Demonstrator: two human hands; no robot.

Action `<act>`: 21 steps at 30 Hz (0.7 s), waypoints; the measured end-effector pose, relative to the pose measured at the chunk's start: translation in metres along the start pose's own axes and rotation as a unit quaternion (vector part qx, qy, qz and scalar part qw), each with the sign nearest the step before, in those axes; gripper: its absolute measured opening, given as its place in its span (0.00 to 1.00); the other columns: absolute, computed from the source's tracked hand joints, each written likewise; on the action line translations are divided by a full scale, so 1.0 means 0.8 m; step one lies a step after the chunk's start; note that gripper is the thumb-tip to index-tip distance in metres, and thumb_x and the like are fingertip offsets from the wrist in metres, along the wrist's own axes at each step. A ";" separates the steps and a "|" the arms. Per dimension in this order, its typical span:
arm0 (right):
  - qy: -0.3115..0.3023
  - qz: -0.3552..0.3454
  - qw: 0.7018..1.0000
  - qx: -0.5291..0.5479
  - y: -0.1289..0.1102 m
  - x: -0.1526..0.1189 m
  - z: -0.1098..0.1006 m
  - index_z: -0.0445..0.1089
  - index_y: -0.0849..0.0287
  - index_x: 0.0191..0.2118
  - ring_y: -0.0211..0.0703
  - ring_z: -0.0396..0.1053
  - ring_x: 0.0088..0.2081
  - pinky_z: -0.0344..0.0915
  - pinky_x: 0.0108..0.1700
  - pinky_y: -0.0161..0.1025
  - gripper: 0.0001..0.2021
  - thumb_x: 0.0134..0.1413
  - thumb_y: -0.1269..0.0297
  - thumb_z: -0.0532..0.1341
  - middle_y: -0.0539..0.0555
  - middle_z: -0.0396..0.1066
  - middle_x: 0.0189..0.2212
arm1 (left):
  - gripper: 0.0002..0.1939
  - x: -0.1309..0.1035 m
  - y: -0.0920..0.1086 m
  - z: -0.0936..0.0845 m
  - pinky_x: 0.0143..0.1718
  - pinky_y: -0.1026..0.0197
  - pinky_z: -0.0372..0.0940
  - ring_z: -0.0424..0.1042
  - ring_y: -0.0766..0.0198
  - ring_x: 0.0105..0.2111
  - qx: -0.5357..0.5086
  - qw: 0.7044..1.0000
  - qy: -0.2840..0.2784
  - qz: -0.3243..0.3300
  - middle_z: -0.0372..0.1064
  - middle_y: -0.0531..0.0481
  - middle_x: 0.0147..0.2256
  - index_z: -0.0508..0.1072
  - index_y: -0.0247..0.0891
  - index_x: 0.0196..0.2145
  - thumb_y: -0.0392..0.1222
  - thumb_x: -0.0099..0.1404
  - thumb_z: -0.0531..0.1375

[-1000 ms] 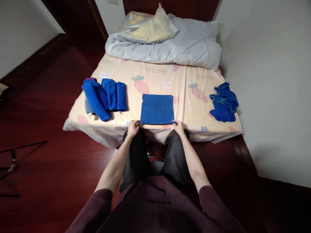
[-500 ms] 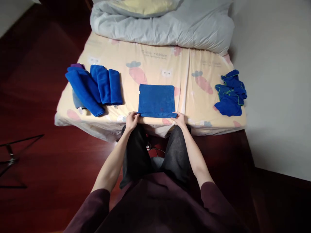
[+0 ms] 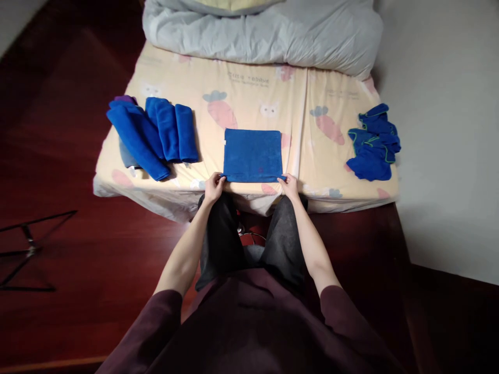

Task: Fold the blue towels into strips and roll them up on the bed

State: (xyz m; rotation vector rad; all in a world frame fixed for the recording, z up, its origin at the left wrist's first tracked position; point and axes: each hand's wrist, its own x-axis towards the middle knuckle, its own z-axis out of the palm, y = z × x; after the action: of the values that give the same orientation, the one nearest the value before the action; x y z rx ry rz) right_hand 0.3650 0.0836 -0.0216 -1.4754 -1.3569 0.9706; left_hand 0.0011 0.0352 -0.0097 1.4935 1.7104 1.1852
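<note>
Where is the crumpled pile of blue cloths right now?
In the head view, the crumpled blue cloths lie at the mattress's right edge near the wall, well right of the flat blue towel both hands grip.

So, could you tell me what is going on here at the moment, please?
A seated person has a flat, folded blue towel laid out on the near edge of a bed. The left hand pinches its near left corner and the right hand its near right corner. To the left lie several rolled blue towels; to the right sits a loose heap of blue cloths. A grey duvet is bunched at the far end.
</note>
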 end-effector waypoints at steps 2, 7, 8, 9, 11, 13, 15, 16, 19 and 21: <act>0.006 0.004 1.000 0.011 -0.007 -0.006 0.001 0.75 0.59 0.39 0.49 0.75 0.36 0.74 0.43 0.45 0.19 0.48 0.48 0.70 0.55 0.76 0.31 | 0.16 -0.002 0.002 0.000 0.44 0.56 0.71 0.77 0.55 0.39 -0.001 1.000 0.014 -0.010 0.77 0.43 0.37 0.73 0.38 0.41 0.54 0.68 0.58; 0.008 0.005 1.000 0.011 -0.020 -0.026 0.002 0.73 0.58 0.38 0.50 0.76 0.36 0.74 0.42 0.45 0.21 0.49 0.43 0.68 0.55 0.76 0.30 | 0.15 -0.016 0.008 -0.001 0.43 0.55 0.71 0.77 0.54 0.38 -0.010 0.999 0.036 -0.026 0.77 0.43 0.36 0.72 0.40 0.40 0.54 0.68 0.58; 0.008 0.002 1.000 0.011 -0.022 -0.030 0.002 0.73 0.58 0.39 0.50 0.76 0.36 0.74 0.42 0.45 0.22 0.50 0.43 0.67 0.55 0.76 0.30 | 0.15 -0.020 0.009 -0.001 0.43 0.54 0.71 0.77 0.54 0.39 -0.008 0.999 0.039 -0.027 0.77 0.42 0.37 0.73 0.40 0.40 0.54 0.68 0.58; 0.007 -0.002 1.000 0.010 -0.023 -0.034 0.001 0.73 0.57 0.39 0.50 0.76 0.36 0.74 0.41 0.44 0.22 0.50 0.42 0.66 0.56 0.76 0.31 | 0.14 -0.023 0.011 -0.001 0.44 0.54 0.71 0.77 0.54 0.39 -0.004 0.999 0.043 -0.028 0.77 0.42 0.37 0.73 0.40 0.40 0.53 0.68 0.58; 0.006 -0.011 1.000 0.001 -0.024 -0.038 -0.002 0.72 0.57 0.38 0.50 0.75 0.35 0.73 0.40 0.43 0.22 0.51 0.41 0.65 0.56 0.76 0.30 | 0.13 -0.027 0.013 -0.001 0.46 0.53 0.71 0.77 0.53 0.40 0.009 0.998 0.053 -0.033 0.77 0.42 0.38 0.73 0.40 0.40 0.52 0.68 0.57; 0.004 -0.020 1.000 -0.015 -0.024 -0.040 -0.005 0.71 0.56 0.35 0.48 0.73 0.32 0.72 0.38 0.42 0.22 0.52 0.39 0.63 0.54 0.75 0.28 | 0.13 -0.030 0.016 0.000 0.47 0.53 0.70 0.77 0.53 0.40 0.022 0.997 0.060 -0.042 0.78 0.42 0.38 0.73 0.40 0.39 0.51 0.68 0.58; 0.009 -0.025 0.999 -0.028 -0.022 -0.040 -0.006 0.69 0.55 0.32 0.47 0.71 0.30 0.70 0.37 0.41 0.22 0.53 0.39 0.63 0.53 0.73 0.25 | 0.13 -0.031 0.018 0.000 0.48 0.53 0.71 0.77 0.54 0.39 0.035 0.996 0.065 -0.052 0.78 0.42 0.38 0.74 0.40 0.39 0.52 0.68 0.58; 0.012 -0.027 0.999 -0.032 -0.021 -0.039 -0.006 0.68 0.55 0.31 0.46 0.71 0.29 0.70 0.36 0.41 0.22 0.53 0.39 0.62 0.52 0.72 0.25 | 0.13 -0.031 0.019 0.000 0.48 0.53 0.71 0.77 0.55 0.38 0.039 0.995 0.067 -0.056 0.78 0.43 0.37 0.74 0.40 0.38 0.52 0.67 0.58; 0.023 -0.030 0.998 -0.040 -0.016 -0.035 -0.003 0.68 0.54 0.30 0.46 0.71 0.28 0.70 0.37 0.41 0.21 0.54 0.40 0.63 0.52 0.72 0.25 | 0.13 -0.029 0.020 -0.001 0.47 0.53 0.72 0.77 0.55 0.37 0.043 0.994 0.075 -0.067 0.78 0.42 0.37 0.74 0.39 0.37 0.52 0.66 0.60; 0.029 -0.027 0.998 -0.048 -0.013 -0.031 -0.001 0.68 0.54 0.30 0.46 0.73 0.29 0.71 0.38 0.41 0.19 0.54 0.42 0.63 0.53 0.74 0.25 | 0.14 -0.028 0.020 -0.002 0.47 0.52 0.72 0.77 0.55 0.37 0.041 0.993 0.078 -0.075 0.79 0.42 0.37 0.74 0.39 0.36 0.53 0.65 0.60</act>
State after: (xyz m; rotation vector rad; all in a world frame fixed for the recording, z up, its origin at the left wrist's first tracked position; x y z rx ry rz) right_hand 0.3603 0.0589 -0.0116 -1.5190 -1.4096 0.8328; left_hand 0.0117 0.0130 0.0021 1.3222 1.9595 1.1924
